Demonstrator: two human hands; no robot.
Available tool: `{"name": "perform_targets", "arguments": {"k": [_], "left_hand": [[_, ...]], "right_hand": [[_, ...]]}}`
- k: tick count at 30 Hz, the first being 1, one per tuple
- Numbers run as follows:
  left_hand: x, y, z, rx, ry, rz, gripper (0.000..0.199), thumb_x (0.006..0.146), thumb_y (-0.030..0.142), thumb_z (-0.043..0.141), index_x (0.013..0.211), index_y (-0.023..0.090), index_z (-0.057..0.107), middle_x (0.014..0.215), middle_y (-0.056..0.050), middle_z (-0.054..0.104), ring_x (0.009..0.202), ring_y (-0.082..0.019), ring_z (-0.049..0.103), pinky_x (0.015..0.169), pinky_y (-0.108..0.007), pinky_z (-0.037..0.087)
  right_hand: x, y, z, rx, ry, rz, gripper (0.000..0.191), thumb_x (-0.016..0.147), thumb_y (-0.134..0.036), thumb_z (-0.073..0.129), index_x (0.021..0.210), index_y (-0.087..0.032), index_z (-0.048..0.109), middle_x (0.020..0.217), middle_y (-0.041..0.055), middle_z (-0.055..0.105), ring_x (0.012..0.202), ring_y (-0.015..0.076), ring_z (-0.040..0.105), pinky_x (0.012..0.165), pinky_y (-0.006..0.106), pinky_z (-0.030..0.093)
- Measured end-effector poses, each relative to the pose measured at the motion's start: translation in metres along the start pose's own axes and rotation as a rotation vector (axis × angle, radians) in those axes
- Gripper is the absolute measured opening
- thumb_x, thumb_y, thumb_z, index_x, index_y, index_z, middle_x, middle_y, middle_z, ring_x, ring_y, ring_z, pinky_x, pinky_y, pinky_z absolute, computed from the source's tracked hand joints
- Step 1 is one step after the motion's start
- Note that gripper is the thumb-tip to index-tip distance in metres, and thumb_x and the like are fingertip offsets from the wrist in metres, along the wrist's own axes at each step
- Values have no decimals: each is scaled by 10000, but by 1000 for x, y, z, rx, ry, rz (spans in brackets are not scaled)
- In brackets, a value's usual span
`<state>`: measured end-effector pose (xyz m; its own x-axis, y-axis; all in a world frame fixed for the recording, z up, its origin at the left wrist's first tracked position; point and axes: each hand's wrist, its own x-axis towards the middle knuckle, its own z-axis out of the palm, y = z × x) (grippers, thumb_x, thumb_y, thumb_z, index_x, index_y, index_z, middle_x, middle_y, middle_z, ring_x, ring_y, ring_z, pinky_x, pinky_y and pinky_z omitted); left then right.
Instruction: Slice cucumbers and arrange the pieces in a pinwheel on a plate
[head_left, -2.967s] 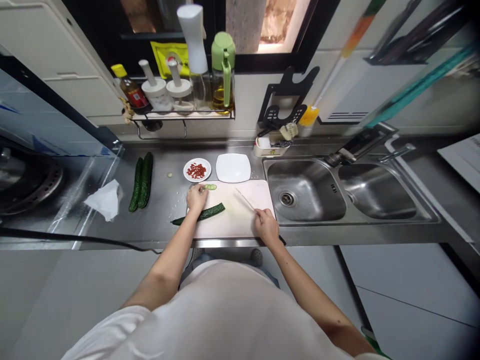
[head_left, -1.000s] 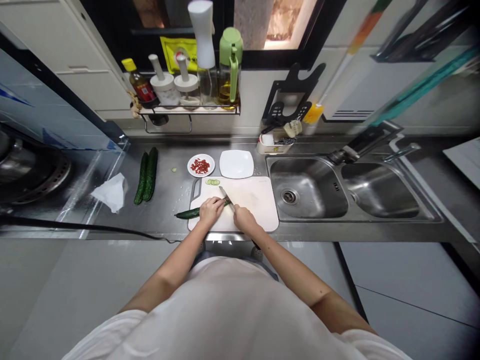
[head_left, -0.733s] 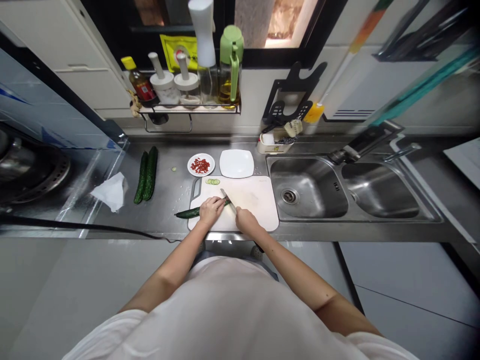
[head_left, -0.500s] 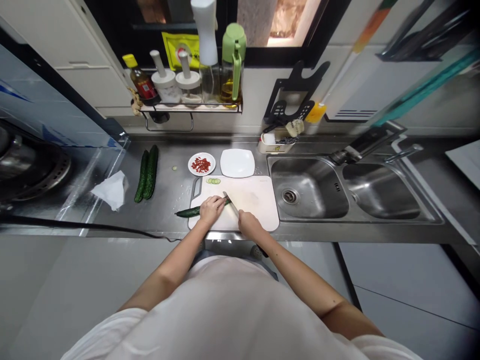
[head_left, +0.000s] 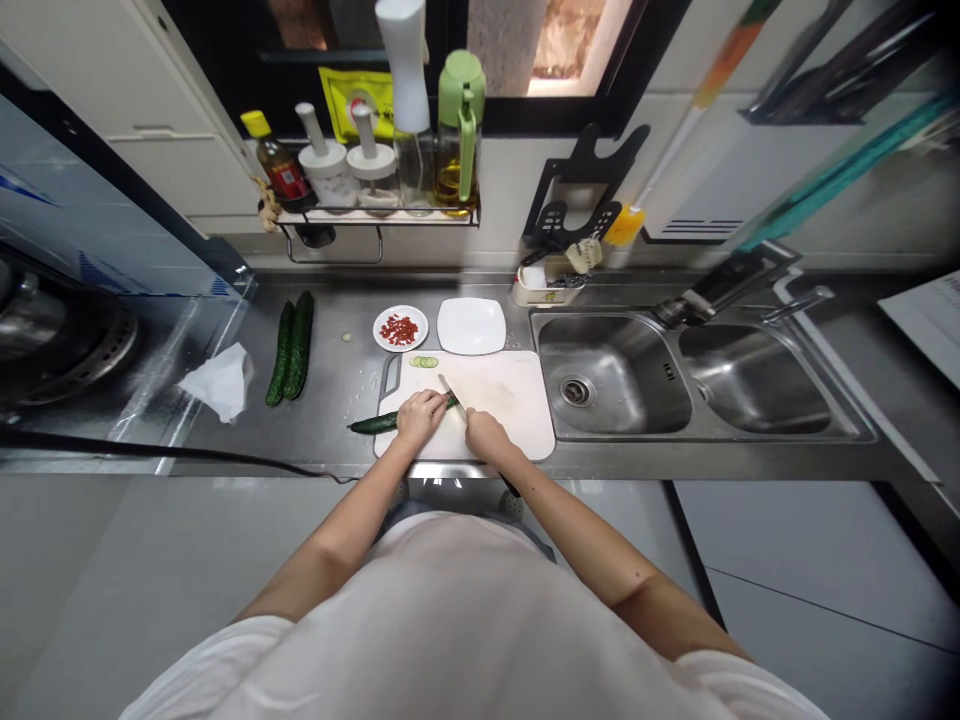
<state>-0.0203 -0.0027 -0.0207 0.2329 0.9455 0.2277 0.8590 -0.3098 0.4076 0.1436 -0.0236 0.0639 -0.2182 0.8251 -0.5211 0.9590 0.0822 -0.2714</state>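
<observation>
My left hand (head_left: 421,416) grips a dark green cucumber (head_left: 373,424) that lies slantwise over the lower left of the white cutting board (head_left: 504,392). In my right hand (head_left: 487,436) is a knife (head_left: 453,393), its blade at the cucumber's right end, close to my left fingertips. A few overlapping cucumber slices (head_left: 424,362) rest at the board's upper left. Behind the board stand a round plate of chopped red pieces (head_left: 399,328) and a white square plate (head_left: 472,326). Two whole cucumbers (head_left: 291,348) lie on the counter at the left.
A crumpled white tissue (head_left: 219,382) is left of the whole cucumbers. A double steel sink (head_left: 615,375) adjoins the board on the right. Bottles and jars fill a wall rack (head_left: 382,216). A small caddy (head_left: 546,290) stands at the back. The stove (head_left: 67,330) is far left.
The knife and my right hand have shifted slightly left and up the board, closer to my left hand. The whole view has moved a little. Both hands keep their grips.
</observation>
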Motion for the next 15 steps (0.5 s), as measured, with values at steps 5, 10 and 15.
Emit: {"name": "perform_targets", "arguments": {"k": [5, 10, 15], "left_hand": [[0, 1, -1, -3, -9, -2, 249, 945, 332, 483, 1036, 262, 703, 953, -42, 660, 885, -155, 565, 767, -276, 413], [0, 0, 0, -2, -6, 2, 257, 948, 348, 476, 1031, 260, 703, 955, -43, 661, 881, -156, 570, 758, -275, 415], [0, 0, 0, -9, -9, -6, 243, 943, 339, 488, 1025, 260, 702, 957, -41, 664, 889, -157, 573, 753, -277, 417]], "right_hand": [[-7, 1, 0, -11, -22, 6, 289, 885, -58, 373, 1117, -126, 532, 1027, 165, 657, 992, 233, 634, 760, 282, 453], [-20, 7, 2, -24, -67, 24, 292, 881, -65, 377, 1126, -121, 526, 1022, 171, 654, 989, 244, 633, 754, 296, 455], [-15, 7, 4, -24, -59, 15, 270, 881, -73, 400, 1111, -124, 531, 1016, 169, 654, 986, 246, 636, 747, 294, 456]]}}
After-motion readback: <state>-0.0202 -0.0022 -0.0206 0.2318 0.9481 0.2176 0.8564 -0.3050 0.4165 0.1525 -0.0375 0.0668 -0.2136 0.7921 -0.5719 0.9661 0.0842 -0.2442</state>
